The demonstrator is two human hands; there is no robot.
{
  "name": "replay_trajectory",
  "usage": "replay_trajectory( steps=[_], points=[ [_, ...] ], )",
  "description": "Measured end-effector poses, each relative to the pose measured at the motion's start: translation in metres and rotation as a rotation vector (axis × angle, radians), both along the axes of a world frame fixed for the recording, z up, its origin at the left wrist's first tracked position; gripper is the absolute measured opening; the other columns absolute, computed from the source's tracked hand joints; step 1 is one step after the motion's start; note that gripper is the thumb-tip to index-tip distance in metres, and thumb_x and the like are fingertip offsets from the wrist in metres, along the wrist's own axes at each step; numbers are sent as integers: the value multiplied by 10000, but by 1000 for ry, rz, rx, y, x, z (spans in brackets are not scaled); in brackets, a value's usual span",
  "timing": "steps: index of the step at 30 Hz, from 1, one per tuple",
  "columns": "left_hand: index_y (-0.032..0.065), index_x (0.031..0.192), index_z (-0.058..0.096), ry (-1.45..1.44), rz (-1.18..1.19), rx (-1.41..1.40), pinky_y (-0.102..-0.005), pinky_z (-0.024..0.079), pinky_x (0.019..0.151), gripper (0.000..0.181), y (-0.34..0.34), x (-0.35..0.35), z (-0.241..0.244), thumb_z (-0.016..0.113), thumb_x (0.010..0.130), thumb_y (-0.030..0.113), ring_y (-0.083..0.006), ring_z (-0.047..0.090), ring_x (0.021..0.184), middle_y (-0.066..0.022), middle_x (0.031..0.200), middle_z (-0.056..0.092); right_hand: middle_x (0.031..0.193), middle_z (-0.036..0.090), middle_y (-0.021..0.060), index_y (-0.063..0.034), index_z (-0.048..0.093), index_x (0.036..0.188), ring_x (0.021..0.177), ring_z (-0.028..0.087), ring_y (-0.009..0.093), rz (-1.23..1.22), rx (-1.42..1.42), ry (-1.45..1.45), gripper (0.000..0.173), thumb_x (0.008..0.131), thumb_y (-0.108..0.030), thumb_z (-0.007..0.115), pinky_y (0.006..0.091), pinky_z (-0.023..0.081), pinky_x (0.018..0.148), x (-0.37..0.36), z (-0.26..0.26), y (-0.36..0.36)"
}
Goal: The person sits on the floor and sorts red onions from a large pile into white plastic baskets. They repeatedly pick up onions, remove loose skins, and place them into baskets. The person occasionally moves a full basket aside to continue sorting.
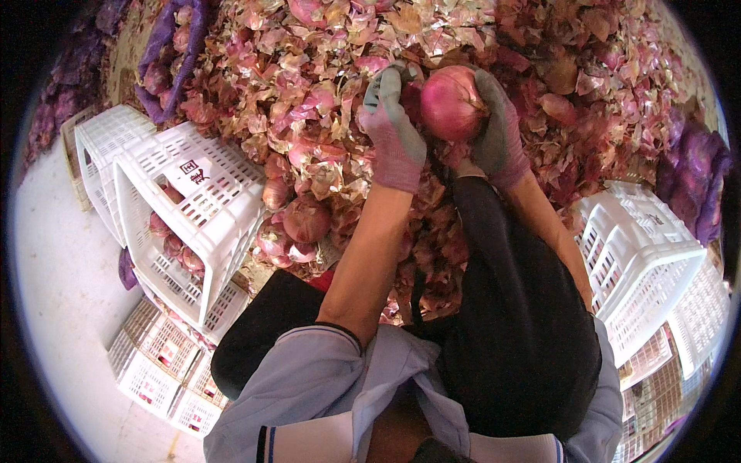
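Note:
A large red onion [452, 104] rests in my right hand [502, 130], which wears a pink and grey coated work glove. The fingers of that hand wrap the onion's right side, and its dry neck points toward the palm. Just left of the onion is my left hand [395, 124], gloved alike, with its fingers curled. Whether anything sits inside those curled fingers is hidden. Beneath both hands spreads a deep layer of loose onion skins [324, 110]. Several whole onions [307, 219] lie by my left forearm.
At left, a white plastic crate [223, 217] lies tipped with onions [173, 246] inside, beside another crate [110, 124]. A purple mesh sack [191, 55] of onions lies beyond. More white crates [642, 231] and a purple sack [694, 179] are at right. Stacked crates [168, 367] stand lower left.

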State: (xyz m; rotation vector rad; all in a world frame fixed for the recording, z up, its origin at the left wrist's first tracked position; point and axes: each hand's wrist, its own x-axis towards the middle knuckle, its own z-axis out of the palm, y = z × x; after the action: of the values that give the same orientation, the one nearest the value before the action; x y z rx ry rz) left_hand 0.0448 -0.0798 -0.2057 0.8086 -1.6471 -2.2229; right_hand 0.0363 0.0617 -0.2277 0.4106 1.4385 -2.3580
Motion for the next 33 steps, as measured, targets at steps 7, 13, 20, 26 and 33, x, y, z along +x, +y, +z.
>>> replay_trajectory(
  steps=[7,13,20,26,33],
  points=[
    [-4,1302,558,-163,-336,72,-282,434,965,472,6,34,15,617,964,320,-126,542,1100,-43,1194,606,1211,597,80,8,571,1251,1103,548,153,-73,122,50,479,1008,-400,508,299,446,967,-5,2,-1],
    [-2,1343,530,-71,-394,122,-303,424,1019,480,-16,30,6,587,971,297,-151,551,1130,-63,1255,587,1199,597,66,-29,570,1276,1101,543,143,50,39,-58,485,1000,-425,521,302,446,961,-4,18,-2],
    [49,1099,651,-135,-301,245,-319,540,850,288,-32,43,-6,543,975,285,-166,628,1002,-53,1131,645,1169,610,58,-15,582,1243,1090,541,144,261,118,48,465,1001,-408,527,302,429,978,-5,20,-6],
    [47,1201,591,-229,-263,-3,-336,508,921,259,-16,60,-42,520,984,169,-202,629,1033,-82,1124,664,1143,644,57,27,602,1244,1014,574,111,239,202,-4,386,968,-242,618,261,469,907,3,25,-6],
    [18,1161,580,-280,-21,553,-345,525,830,282,-12,63,-62,432,1033,222,-209,644,939,-87,1055,660,1129,660,105,13,614,1207,1053,599,169,421,9,177,370,978,-273,559,302,464,940,4,27,1]
  ],
)
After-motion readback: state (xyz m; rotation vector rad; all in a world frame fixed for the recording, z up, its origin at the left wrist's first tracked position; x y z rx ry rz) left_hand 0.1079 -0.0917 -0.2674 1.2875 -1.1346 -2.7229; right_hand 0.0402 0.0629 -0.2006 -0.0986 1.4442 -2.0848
